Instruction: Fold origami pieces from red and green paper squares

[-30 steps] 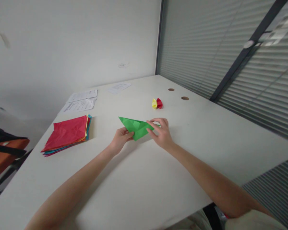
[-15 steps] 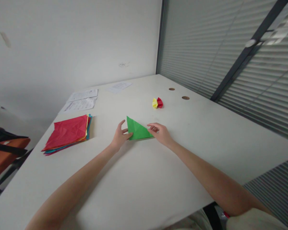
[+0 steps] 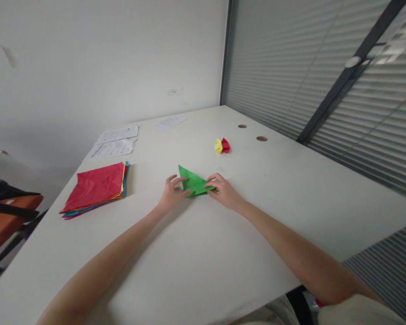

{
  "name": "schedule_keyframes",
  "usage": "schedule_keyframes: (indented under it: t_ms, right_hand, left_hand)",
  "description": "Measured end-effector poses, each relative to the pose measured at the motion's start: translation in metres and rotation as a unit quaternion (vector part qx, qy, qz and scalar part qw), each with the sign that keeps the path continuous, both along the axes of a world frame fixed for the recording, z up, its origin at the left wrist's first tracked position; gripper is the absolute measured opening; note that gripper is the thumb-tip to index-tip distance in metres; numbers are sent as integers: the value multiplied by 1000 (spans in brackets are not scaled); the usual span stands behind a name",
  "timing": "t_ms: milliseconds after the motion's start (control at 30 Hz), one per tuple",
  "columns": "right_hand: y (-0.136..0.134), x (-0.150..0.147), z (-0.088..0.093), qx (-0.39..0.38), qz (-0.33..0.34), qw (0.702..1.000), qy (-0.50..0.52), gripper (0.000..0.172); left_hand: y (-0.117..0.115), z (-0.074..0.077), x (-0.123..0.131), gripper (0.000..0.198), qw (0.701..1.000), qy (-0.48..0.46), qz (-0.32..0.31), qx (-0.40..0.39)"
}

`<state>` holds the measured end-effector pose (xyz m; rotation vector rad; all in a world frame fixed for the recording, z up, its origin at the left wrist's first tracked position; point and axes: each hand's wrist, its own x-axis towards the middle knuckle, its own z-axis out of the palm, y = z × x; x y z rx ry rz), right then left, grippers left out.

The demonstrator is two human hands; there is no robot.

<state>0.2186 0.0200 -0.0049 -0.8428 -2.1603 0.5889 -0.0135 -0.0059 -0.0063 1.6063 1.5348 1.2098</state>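
A green paper (image 3: 193, 182) folded into a triangle lies flat on the white table (image 3: 203, 253). My left hand (image 3: 173, 194) rests on its left side, fingers curled down and pressing the paper. On the paper's right corner my right hand (image 3: 223, 190) presses with its fingertips held together. Both hands touch the paper from the near side.
A stack of coloured paper sheets (image 3: 96, 188), red on top, lies to the left. A small yellow and red folded piece (image 3: 222, 146) sits further back. White printed sheets (image 3: 115, 141) lie near the wall. Two round holes (image 3: 261, 138) are in the table's right part. An orange chair (image 3: 6, 216) stands at left.
The green paper was held slightly raised as a longer triangle a second ago; it is now folded smaller and pressed flat, with both hands moved closer together on it.
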Motion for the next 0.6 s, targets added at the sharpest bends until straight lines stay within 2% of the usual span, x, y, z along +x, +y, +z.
schedule_keyframes:
  t_ms: [67, 133, 267, 433, 600]
  right_hand:
    - [1, 0, -1, 14, -2, 1000, -4, 19]
    - [0, 0, -2, 26, -3, 1000, -15, 17]
    - [-3, -1, 1, 53, 29, 998, -24, 15]
    - [-8, -2, 9, 72, 66, 995, 10, 16]
    - [-10, -2, 12, 56, 57, 996, 36, 15]
  left_hand:
    - [0, -1, -1, 39, 993, 93, 0, 71]
    - [-3, 0, -1, 33, 979, 163, -49, 110]
    - [-12, 6, 4, 26, 950, 247, -147, 120]
    - [-14, 5, 3, 23, 936, 285, -151, 138]
    - [-6, -3, -6, 36, 947, 247, -137, 154]
